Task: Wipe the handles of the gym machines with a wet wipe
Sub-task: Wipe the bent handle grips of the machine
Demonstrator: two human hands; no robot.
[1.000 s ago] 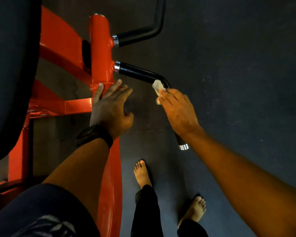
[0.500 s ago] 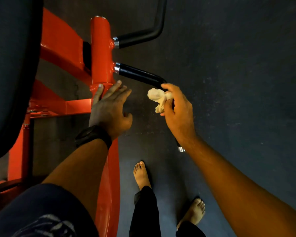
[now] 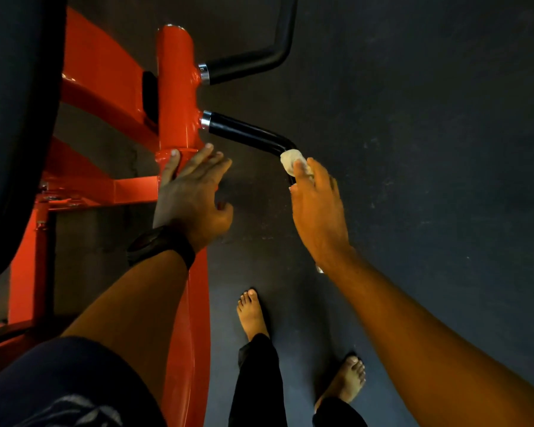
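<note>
The right hand (image 3: 318, 208) is reaching in from five o'clock and sitting just right of the centre of the view, its fingers curling down over a bunched white wet wipe (image 3: 291, 161) and pressing it against the lower handle (image 3: 247, 134) right at the handle's bend. The wipe is showing at the twelve o'clock side of the hand, touching the black grip. Below the bend the handle is running under the palm towards six o'clock, hidden except for a chrome cap (image 3: 319, 269) that is peeking out by the wrist. The left hand (image 3: 191, 195) is lying at nine o'clock of the right hand, well apart from it, holding nothing, with its fingers straight and slightly spread. The fingertips are resting on the collar of the red post (image 3: 176, 87), and the thumb is sticking out towards three o'clock. A dark watch (image 3: 161, 245) is wrapping the left wrist. The upper handle (image 3: 253, 64) is jutting from the same post at twelve o'clock of the lower one, untouched by either hand. A dark pad (image 3: 19, 118) is filling the nine o'clock edge of the view. Two bare feet (image 3: 252, 312) are standing on the dark floor (image 3: 429, 149) at six o'clock.
</note>
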